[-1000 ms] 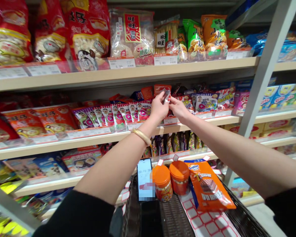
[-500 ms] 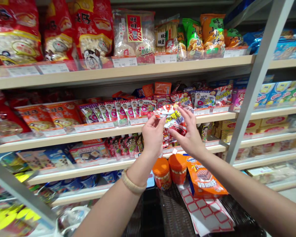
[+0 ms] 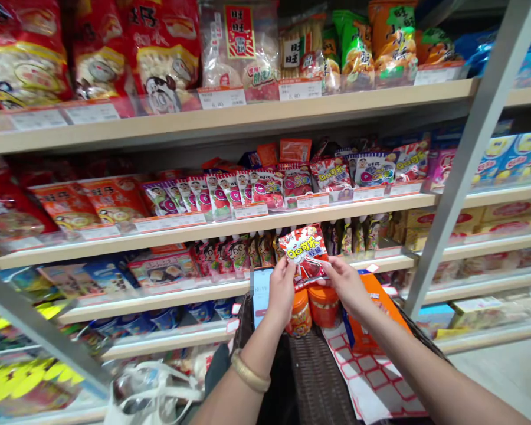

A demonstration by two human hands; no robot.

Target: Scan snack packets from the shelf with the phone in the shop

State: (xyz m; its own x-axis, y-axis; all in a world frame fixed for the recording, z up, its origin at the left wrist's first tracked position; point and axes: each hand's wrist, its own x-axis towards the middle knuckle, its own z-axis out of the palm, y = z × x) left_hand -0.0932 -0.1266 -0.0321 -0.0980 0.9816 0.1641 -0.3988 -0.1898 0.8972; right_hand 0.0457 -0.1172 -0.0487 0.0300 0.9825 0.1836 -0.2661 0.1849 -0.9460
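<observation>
At lower centre, the wicker basket [image 3: 244,321] holds two orange-lidded jars [image 3: 300,316], an orange pouch [image 3: 377,298] and red-patterned paper [image 3: 365,378], its weave [image 3: 308,378] bare nearer the viewer. Near the centre, left hand [image 3: 283,289] and right hand [image 3: 346,284] both pinch the red packet [image 3: 305,254], below the middle shelf [image 3: 230,228] edge.

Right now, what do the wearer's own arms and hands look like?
Left hand and right hand: no gloves. Left arm: wide, rounded, gold-coloured bangle near the wrist. Right arm: nothing worn on the visible part. No sleeves in frame.
</observation>
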